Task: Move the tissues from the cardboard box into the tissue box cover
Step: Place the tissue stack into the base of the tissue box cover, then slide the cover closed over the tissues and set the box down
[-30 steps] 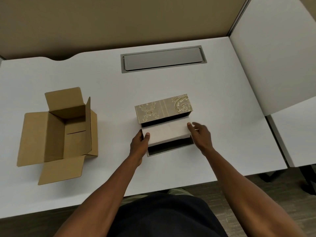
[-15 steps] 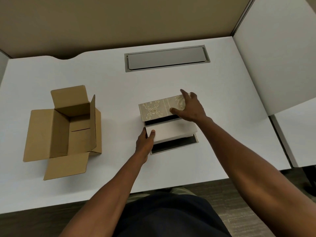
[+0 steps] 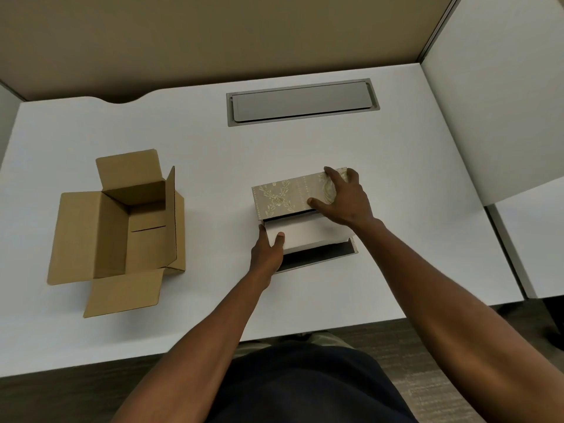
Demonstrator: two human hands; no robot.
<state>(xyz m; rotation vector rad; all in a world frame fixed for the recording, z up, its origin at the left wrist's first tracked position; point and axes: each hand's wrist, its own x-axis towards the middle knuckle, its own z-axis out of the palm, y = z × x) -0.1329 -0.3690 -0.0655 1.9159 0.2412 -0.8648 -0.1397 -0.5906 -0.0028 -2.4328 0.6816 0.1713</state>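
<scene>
A beige tissue box cover point(image 3: 283, 198) with a gold leaf pattern lies on its side at the middle of the white desk, its dark hinged flap point(image 3: 320, 254) folded down toward me. A white pack of tissues point(image 3: 308, 232) sticks partly out of the cover's opening. My left hand point(image 3: 268, 251) holds the pack's left end, thumb on top. My right hand point(image 3: 341, 196) grips the right part of the cover, fingers over its far edge and thumb on the near edge. The brown cardboard box point(image 3: 122, 227) stands open at the left with nothing visible inside.
A grey cable hatch point(image 3: 302, 102) is set into the desk behind the cover. White partition panels point(image 3: 494, 96) rise on the right and a tan wall panel at the back. The desk's front edge runs just beyond my lap.
My right hand left the right end of the tissue pack and moved up onto the cover, where it now grips. The pack sits a little deeper in the cover. My left hand stayed.
</scene>
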